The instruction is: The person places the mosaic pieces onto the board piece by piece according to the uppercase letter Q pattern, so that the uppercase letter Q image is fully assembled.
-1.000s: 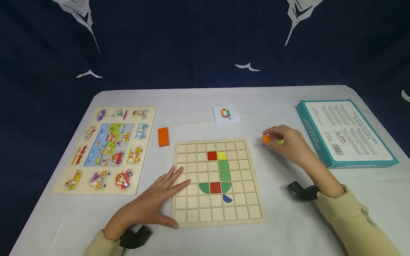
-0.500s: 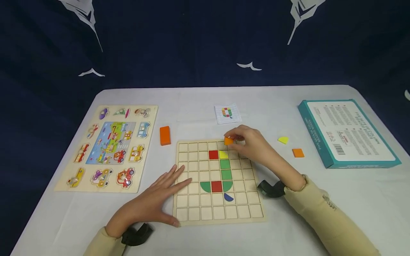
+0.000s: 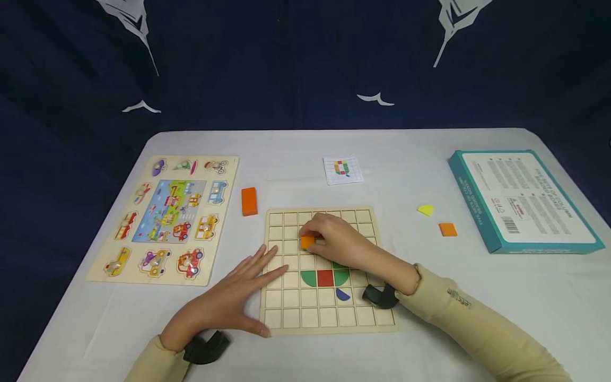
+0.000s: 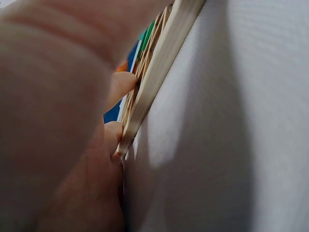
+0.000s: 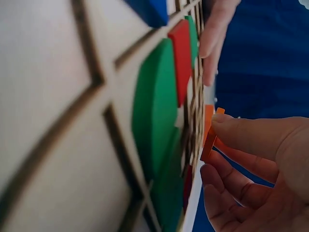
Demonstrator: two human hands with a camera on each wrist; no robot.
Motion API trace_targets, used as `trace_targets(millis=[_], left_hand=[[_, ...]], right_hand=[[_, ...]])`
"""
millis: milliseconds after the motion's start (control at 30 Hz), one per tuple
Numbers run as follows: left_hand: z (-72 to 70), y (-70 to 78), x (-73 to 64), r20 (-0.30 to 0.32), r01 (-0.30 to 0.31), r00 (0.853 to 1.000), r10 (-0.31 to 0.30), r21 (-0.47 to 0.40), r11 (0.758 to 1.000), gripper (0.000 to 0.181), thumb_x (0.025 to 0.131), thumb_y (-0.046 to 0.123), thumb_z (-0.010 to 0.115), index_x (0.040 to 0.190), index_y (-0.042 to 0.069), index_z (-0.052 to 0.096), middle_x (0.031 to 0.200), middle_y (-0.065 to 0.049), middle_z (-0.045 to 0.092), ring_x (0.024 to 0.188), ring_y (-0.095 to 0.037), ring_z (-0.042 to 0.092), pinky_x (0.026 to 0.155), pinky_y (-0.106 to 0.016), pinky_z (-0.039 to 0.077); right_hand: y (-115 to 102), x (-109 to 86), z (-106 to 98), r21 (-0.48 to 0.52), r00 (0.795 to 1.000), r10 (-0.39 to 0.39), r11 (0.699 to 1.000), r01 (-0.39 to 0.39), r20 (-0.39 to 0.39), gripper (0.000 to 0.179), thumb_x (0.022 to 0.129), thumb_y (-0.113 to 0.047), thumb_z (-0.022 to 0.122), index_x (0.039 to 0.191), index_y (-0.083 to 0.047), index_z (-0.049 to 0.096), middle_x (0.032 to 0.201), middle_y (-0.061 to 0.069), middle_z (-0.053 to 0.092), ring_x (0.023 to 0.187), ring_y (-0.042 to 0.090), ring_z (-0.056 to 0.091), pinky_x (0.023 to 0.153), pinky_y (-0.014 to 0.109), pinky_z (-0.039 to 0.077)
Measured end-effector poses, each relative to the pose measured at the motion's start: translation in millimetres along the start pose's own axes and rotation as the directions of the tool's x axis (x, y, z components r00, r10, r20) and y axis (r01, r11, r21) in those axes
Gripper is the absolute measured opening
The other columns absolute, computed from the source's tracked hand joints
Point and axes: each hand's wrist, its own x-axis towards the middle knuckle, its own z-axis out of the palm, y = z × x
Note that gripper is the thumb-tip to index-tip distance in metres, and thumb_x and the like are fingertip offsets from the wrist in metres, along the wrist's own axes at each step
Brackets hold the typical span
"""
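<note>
My right hand (image 3: 336, 241) pinches an orange square tile (image 3: 307, 242) between thumb and fingers over the upper middle of a wooden grid board (image 3: 281, 319). The right wrist view shows the tile (image 5: 211, 142) held edge-on. Below that hand, a red square tile (image 3: 325, 278) sits between two green quarter-round tiles (image 3: 308, 278), with a blue rounded tile (image 3: 342, 294) lower right. The hand hides other tiles on the upper rows. My left hand (image 3: 224, 300) rests spread at the board's left edge, its fingertips over the grid and its thumb at the lower corner.
Right of the board lie a yellow tile (image 3: 425, 210) and another orange square tile (image 3: 447, 229), beside a teal box (image 3: 530, 196). A pattern card (image 3: 342, 170) lies behind the board. An orange block (image 3: 249, 201) and a picture puzzle (image 3: 98, 271) are on the left.
My right hand has carried an orange tile leftward from beside the box to over the board, uncovering the yellow tile and another orange one. The left hand stays in place.
</note>
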Motion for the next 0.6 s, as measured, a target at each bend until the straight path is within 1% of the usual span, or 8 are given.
trace_targets(millis=[133, 300, 600], left_hand=[[-0.2, 0.1, 0.1, -0.003, -0.002, 1.0, 0.002, 0.003, 1.0, 0.11, 0.06, 0.059, 0.077, 0.149, 0.019, 0.027, 0.156, -0.005, -0.001, 0.14, -0.026, -0.007, 0.108, -0.053, 0.006], [-0.6, 0.9, 0.1, -0.004, -0.005, 1.0, 0.005, 0.01, 1.0, 0.11, 0.059, 0.058, 0.077, 0.149, 0.018, 0.028, 0.156, -0.006, -0.001, 0.14, -0.026, -0.007, 0.107, -0.053, 0.007], [-0.9, 1.3, -0.3, -0.004, -0.007, 1.0, 0.007, 0.005, 1.0, 0.11, 0.059, 0.057, 0.078, 0.149, 0.018, 0.028, 0.156, -0.006, -0.001, 0.14, -0.027, -0.007, 0.108, -0.053, 0.006]], right_hand=[[-0.2, 2.5, 3.5, -0.027, 1.0, -0.003, 1.0, 0.003, 0.018, 0.023, 0.08, -0.006, 0.072, 0.102, -0.006, 0.068, 0.092, -0.001, 0.059, 0.087, 0.016, 0.052, 0.081, 0.031, 0.044], [-0.5, 4.0, 6.3, -0.05, 1.0, -0.008, 0.999, 0.009, 0.023, 0.023, 0.079, -0.004, 0.073, 0.102, -0.005, 0.069, 0.094, 0.0, 0.06, 0.09, 0.017, 0.052, 0.083, 0.031, 0.044], [-3.3, 2.9, 7.0, -0.045, 1.0, -0.002, 0.999, 0.003, 0.024, 0.025, 0.079, -0.004, 0.074, 0.103, -0.005, 0.068, 0.091, 0.0, 0.059, 0.083, 0.015, 0.054, 0.078, 0.03, 0.045]])
